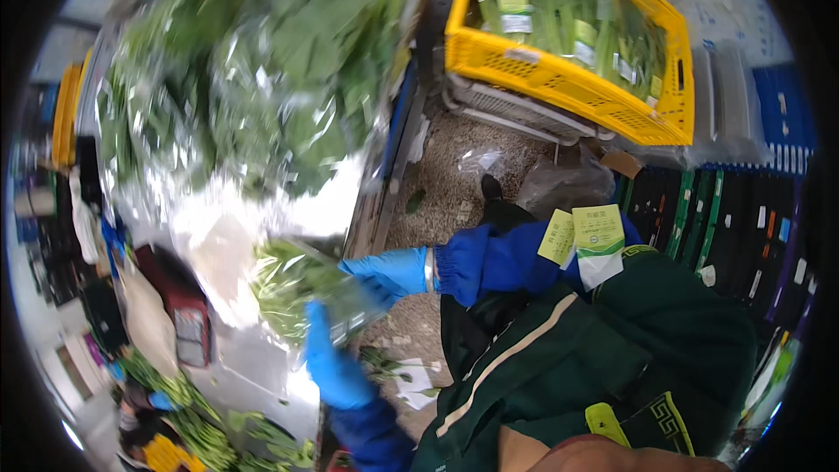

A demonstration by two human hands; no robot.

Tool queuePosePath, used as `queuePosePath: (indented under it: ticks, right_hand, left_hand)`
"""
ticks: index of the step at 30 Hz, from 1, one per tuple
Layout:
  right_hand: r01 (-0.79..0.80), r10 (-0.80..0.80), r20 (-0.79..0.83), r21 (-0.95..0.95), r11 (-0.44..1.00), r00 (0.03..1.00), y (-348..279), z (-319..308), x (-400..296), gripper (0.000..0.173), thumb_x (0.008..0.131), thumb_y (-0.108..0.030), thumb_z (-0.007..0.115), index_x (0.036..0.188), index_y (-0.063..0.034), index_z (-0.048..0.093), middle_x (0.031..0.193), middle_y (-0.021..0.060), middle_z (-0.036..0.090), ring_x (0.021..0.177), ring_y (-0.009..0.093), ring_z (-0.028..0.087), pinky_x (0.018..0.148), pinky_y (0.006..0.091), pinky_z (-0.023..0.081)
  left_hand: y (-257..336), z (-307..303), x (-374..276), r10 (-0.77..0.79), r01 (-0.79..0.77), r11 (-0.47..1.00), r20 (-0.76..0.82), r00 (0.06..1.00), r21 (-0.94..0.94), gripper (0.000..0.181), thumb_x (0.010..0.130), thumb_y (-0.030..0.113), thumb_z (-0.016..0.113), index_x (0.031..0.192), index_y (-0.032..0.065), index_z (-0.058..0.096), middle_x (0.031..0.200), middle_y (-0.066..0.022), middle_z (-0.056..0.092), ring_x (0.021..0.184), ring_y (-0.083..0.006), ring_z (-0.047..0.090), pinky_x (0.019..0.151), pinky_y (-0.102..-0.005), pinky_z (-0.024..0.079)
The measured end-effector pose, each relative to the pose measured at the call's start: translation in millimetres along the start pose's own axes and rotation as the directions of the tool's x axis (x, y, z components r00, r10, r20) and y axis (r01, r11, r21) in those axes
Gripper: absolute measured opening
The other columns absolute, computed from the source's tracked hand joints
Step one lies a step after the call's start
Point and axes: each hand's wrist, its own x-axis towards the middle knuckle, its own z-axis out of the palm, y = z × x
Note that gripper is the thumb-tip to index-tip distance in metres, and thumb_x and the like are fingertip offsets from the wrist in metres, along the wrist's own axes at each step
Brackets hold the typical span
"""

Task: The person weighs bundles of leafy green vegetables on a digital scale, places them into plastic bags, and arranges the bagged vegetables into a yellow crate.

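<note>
A clear plastic bag of leafy greens [288,288] lies between my two blue-gloved hands over the near edge of the metal table [255,360]. My right hand [393,275] grips the bag's right end, its fingers partly blurred. My left hand [334,360] holds the lower edge, one digit over the plastic and the other fingers hidden. Beyond them, a large heap of bagged leafy greens [262,78] covers the far part of the table. Two green-and-white printed labels [599,239] are stuck to my right sleeve.
A yellow crate [524,62] of bagged greens stands on a rack at upper right. Stacked dark crates [734,229] line the right side. Loose greens [203,432] lie at lower left, near another person's gloved hand [162,400]. Plastic and paper scraps [414,383] litter the floor.
</note>
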Motion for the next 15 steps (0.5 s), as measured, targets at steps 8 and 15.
queuePosePath:
  ticks: [8, 15]
  right_hand:
    - [0.779, -0.801, 0.494, -0.625, -0.057, 0.338, -79.0, -9.5, -207.5, 0.106, 0.065, -0.042, 0.084, 0.144, -0.0019, 0.025, 0.141, 0.02, 0.039, 0.129, 0.03, 0.041, 0.107, 0.04, 0.033]
    - [0.922, -0.957, -0.169, -0.27, 0.276, 0.237, -94.9, -178.0, -429.3, 0.035, 0.097, -0.026, 0.049, 0.119, -0.0006, 0.058, 0.105, 0.0123, 0.065, 0.094, 0.023, 0.064, 0.089, 0.0325, 0.051]
  left_hand:
    - [330.3, 16.3, 153.4, -0.058, -0.176, 0.944, 0.664, 0.746, 0.28, 0.03, 0.08, -0.003, 0.062, 0.11, -0.0039, 0.064, 0.107, -0.01, 0.067, 0.096, -0.0161, 0.063, 0.085, -0.0296, 0.05]
    - [400.0, 250.4, 238.2, 0.865, -0.905, 0.416, 0.345, 0.365, -0.086, 0.045, 0.085, 0.015, 0.068, 0.126, 0.0009, 0.054, 0.123, -0.0129, 0.059, 0.115, -0.0246, 0.054, 0.1, -0.0375, 0.04]
